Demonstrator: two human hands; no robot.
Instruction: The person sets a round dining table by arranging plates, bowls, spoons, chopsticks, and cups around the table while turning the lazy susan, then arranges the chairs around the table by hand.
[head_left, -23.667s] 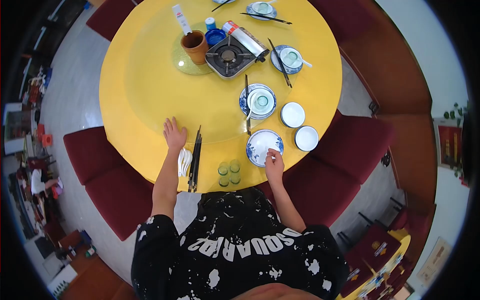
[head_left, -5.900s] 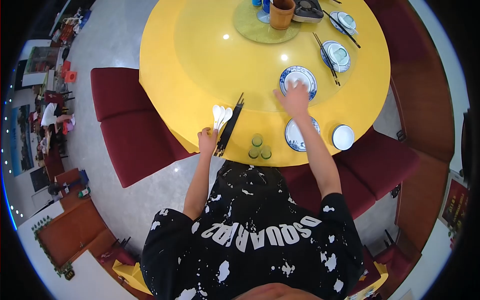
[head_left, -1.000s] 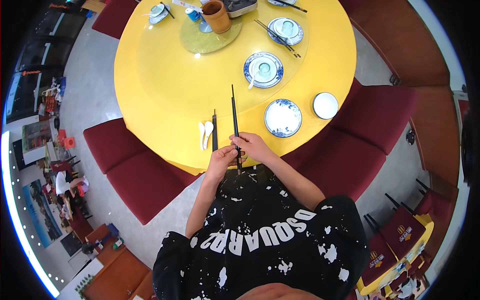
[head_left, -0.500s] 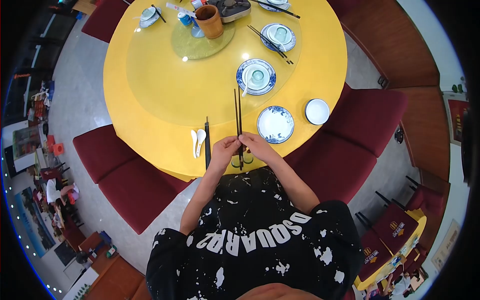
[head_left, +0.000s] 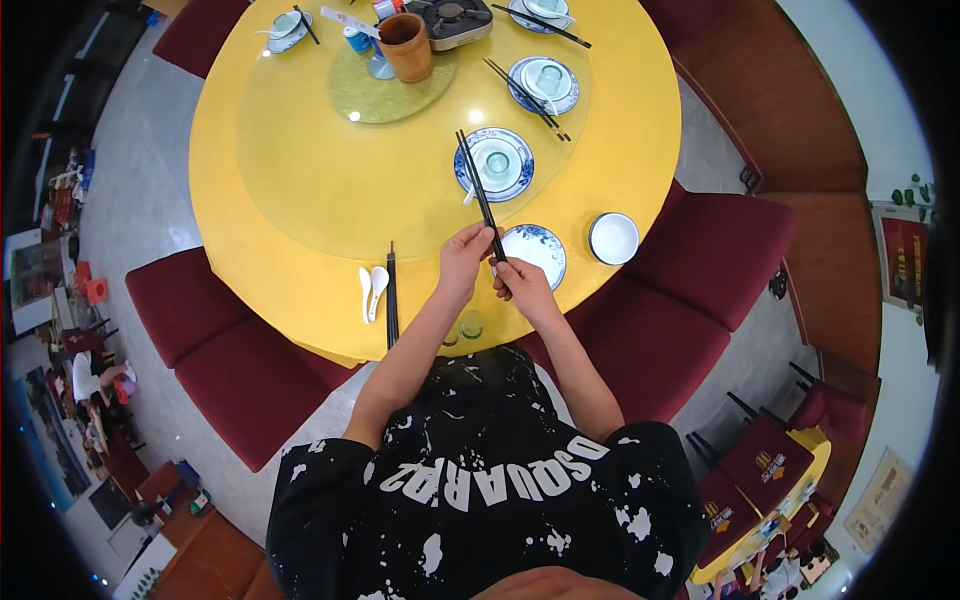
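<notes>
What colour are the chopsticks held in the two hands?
The chopsticks look black; they show best in the head view, where they cross the pale tableware.

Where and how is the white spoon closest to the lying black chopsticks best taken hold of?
Probably by the handle of that white spoon, pinched from the wearer's side with the left hand, once free: the narrow handle points toward the wearer, the wider bowl away. Black chopsticks lie close on its right.

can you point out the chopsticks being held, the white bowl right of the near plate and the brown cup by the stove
Held chopsticks (head_left: 483, 202): head view, on the shafts.
White bowl (head_left: 614, 238): head view, on its inside.
Brown cup (head_left: 410, 58): head view, on its outer wall.
</notes>
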